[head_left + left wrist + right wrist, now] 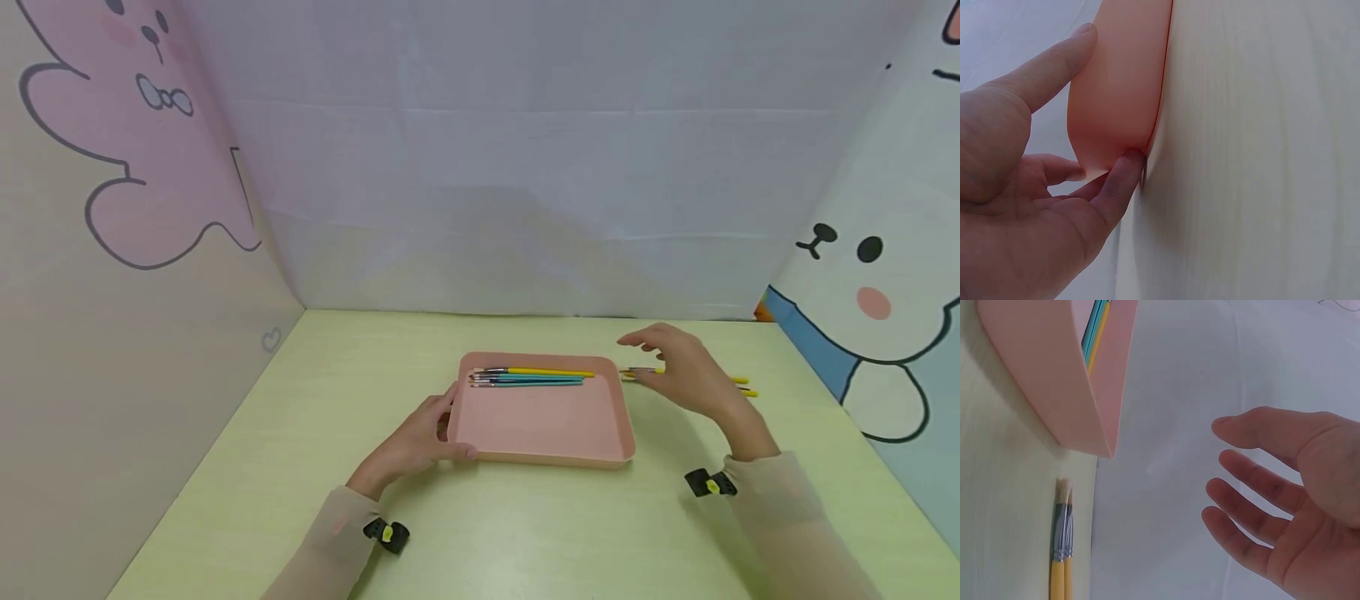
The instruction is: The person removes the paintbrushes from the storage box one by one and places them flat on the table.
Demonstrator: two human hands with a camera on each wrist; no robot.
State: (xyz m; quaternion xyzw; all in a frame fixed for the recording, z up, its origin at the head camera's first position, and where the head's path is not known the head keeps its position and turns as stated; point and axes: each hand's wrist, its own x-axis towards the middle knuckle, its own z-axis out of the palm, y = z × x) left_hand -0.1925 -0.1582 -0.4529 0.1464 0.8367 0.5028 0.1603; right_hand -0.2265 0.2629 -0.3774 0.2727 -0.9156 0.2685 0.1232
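Note:
A shallow pink tray point(540, 429) lies on the table, with a yellow-handled paintbrush point(555, 372) and several teal-handled paintbrushes point(543, 380) along its far side. My left hand point(416, 437) holds the tray's left end, thumb at the near corner and fingers against the side wall. In the left wrist view the thumb and fingers touch the tray's outer wall point(1119, 81). My right hand point(686, 371) hovers right of the tray, fingers loosely bent and holding nothing. Under and beside it lie yellow-handled paintbrushes point(1058, 575), partly hidden by the hand in the head view.
The pale yellow table point(495, 533) is bounded by a whitish back sheet point(510, 208). Side sheets with cartoon animals point(873, 358) stand at left and right. A small black device point(712, 483) sits on each sleeve cuff.

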